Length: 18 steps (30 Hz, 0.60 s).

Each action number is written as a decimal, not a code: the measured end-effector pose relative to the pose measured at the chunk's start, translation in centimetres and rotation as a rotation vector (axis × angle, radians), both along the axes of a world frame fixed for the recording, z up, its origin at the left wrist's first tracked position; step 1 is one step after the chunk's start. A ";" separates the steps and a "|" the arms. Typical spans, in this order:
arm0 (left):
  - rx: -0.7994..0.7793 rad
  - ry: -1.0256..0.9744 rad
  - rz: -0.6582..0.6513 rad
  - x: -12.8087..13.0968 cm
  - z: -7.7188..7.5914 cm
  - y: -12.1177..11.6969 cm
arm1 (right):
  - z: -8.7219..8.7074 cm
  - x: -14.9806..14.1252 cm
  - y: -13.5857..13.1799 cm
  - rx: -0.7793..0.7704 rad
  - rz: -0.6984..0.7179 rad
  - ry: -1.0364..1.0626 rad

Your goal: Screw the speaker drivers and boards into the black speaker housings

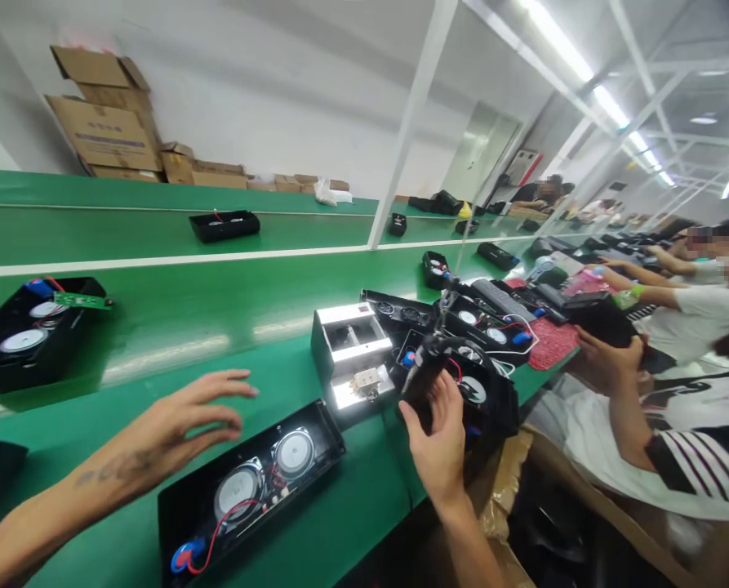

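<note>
**Left arm [51, 514] nearest; red wire [210, 535] slack, dark tool [426, 380] hanging**

Lower left: arm leads to the left hand [177, 420], open, fingers spread, holding nothing, over the green bench [284, 359] just beyond the housing's left half. A low sweep could hook the red wire, its loop being slack.

Lower middle: open speaker housing [186, 510], set at a slant on the bench, two pale speakers facing up. Blue piece [186, 557] on the wire at its lower-left end; could be pinched or tugged. Speakers unguarded, so a dropped part might mark them.

Centre: silver fixture [352, 351], close to the housing's upper-right corner, small metal block [367, 381] on its lit tray. A shove on the housing could jolt it.

Right of centre: right hand [441, 445], part-curled, thumb and fingers about the tool; whether the grip is closed cannot be told. Second housing [504, 400] with wires sits just beside; a swing of the tool might snag there.

Edges and room: green surface shows from the left hand across to the fixture, the better side for shifting the housing. Bench edge slants from bottom middle up to the right; a push that way risks a fall. Far right, a co-worker's hands [624, 359] hold a dark case [602, 318]; elbow room looks tight.
</note>
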State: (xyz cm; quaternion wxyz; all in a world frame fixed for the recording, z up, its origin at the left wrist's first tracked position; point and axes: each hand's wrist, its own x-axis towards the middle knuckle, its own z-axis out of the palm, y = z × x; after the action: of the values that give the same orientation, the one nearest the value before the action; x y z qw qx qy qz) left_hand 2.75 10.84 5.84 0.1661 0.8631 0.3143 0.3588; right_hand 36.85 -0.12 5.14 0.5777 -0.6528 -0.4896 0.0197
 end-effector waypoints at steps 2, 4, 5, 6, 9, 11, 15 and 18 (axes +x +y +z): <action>0.019 -0.023 -0.015 4.3 1.7 2.4 | -2.1 -0.4 -1.6 0.037 -0.013 -0.182; 0.020 -0.018 -0.041 8.8 3.4 5.3 | -4.5 -0.9 -3.3 -0.096 0.150 -0.301; 0.014 -0.003 -0.053 10.8 4.2 6.8 | -5.7 -1.1 -3.9 -0.154 0.199 -0.327; 0.011 0.012 -0.061 12.5 5.0 8.2 | -6.9 -1.2 -4.4 -0.183 0.221 -0.349; 0.019 0.051 -0.047 15.1 6.7 11.4 | -9.5 -1.2 -4.7 -0.167 0.192 -0.423; 0.026 0.057 -0.002 14.4 7.2 11.7 | -9.8 -1.3 -4.2 -0.117 0.177 -0.454; 0.004 0.074 0.088 7.5 5.4 6.3 | -5.5 -3.9 -1.5 -0.008 0.246 -0.345; -0.047 0.266 0.064 0.6 0.6 -0.9 | -0.1 -6.7 2.9 0.076 0.318 -0.389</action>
State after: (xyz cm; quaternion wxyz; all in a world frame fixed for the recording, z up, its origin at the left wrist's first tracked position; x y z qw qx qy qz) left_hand 3.37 9.98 6.41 0.1315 0.8884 0.3693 0.2388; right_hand 30.11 2.78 5.01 0.4862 -0.5370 -0.6886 -0.0342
